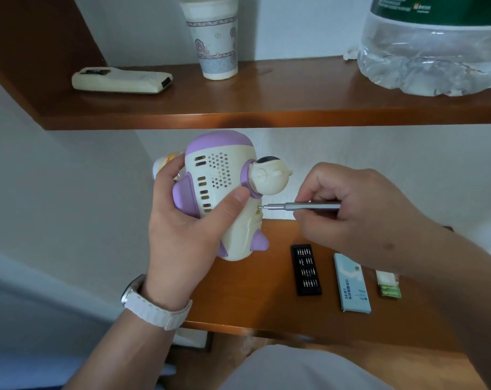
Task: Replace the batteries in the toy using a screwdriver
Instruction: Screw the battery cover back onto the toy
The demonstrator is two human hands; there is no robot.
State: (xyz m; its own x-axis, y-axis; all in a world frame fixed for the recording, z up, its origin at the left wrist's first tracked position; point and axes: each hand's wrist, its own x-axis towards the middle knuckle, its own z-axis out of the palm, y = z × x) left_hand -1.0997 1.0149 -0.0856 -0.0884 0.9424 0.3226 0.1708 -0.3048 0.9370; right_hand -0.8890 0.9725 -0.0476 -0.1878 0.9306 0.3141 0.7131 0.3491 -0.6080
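Toy (224, 192): a cream-and-purple rocket shape, held in the air above the rear left part of the tabletop (252, 291). Its slotted, perforated face is turned to the camera.
Figure on toy: a small astronaut on a purple mount, sticking out at the toy's 3 o'clock.
Left hand (182, 229): grips the toy from its 7 o'clock. The thumb lies across the slotted face and the fingers curl round the far side at 9 o'clock.
Left wrist: wears a white-strapped watch (154, 308).
Right hand (359, 209): at the toy's 3 o'clock, apart from the toy. Its curled fingers and thumb pinch the screwdriver (303, 206).
Screwdriver: slim and silver, lying level with the tip pointing to 9 o'clock. The tip meets a small recess in the toy's flank just below the astronaut.
Bit tray (306, 270): black, with 4 rows of bits, flat on the tabletop at 5 o'clock from the toy.
Box (351, 282): long and pale blue, at the tray's 3 o'clock.
Packet (389, 285): green and white, at the box's 3 o'clock, partly hidden by the right forearm.
Shelf (267, 108): brown wood, at 12 o'clock above the toy.
On the shelf: a white handheld device (120, 80) at 10 o'clock, a patterned paper cup (213, 43) at 12 o'clock and a large clear water bottle (433, 52) at 2 o'clock.
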